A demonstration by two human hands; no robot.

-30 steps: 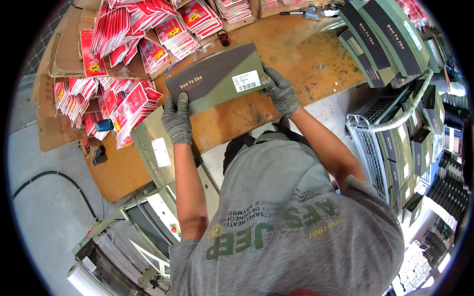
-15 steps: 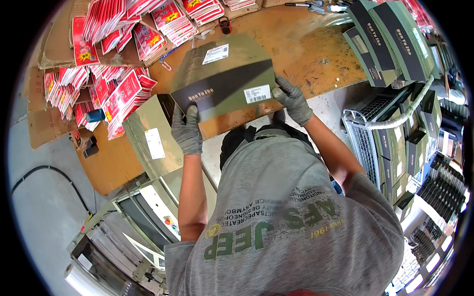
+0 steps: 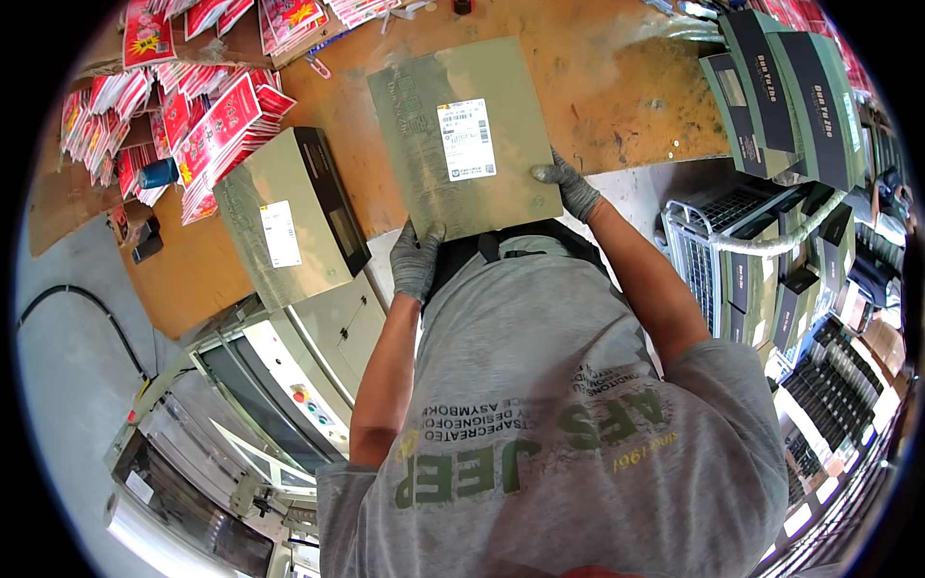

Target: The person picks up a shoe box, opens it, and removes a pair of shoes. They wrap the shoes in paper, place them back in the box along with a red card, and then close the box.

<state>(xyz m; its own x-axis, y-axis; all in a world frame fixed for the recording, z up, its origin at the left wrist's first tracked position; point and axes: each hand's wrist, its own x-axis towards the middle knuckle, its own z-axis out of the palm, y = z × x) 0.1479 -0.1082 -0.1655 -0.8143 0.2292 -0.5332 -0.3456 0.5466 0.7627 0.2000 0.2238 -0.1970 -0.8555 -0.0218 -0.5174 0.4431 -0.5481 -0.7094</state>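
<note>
Between my gloved hands is an olive-green shoe box (image 3: pixel 525 125) with a white label on its broad face, which is turned up toward me. My left hand (image 3: pixel 416 262) grips the box's near left corner, thumb on top. At the near right corner, my right hand (image 3: pixel 570 188) holds on, its thumb over the edge and its other fingers hidden beneath. Another olive box (image 3: pixel 252 231) with a dark end and a white label rests to the left of my left hand, at the table's edge.
Stacks of red printed packets (image 3: pixel 226 125) cover the table's (image 3: pixel 617 96) far left. Several green boxes (image 3: pixel 814 106) stand at the far right corner, above a wire cart (image 3: pixel 694 255) loaded with more boxes. A machine with a button panel (image 3: pixel 299 385) sits at the lower left.
The held box has tipped, so its labelled broad face now shows fully and its dark printed side is out of sight. My left hand has moved right and nearer me. The view has shifted.
</note>
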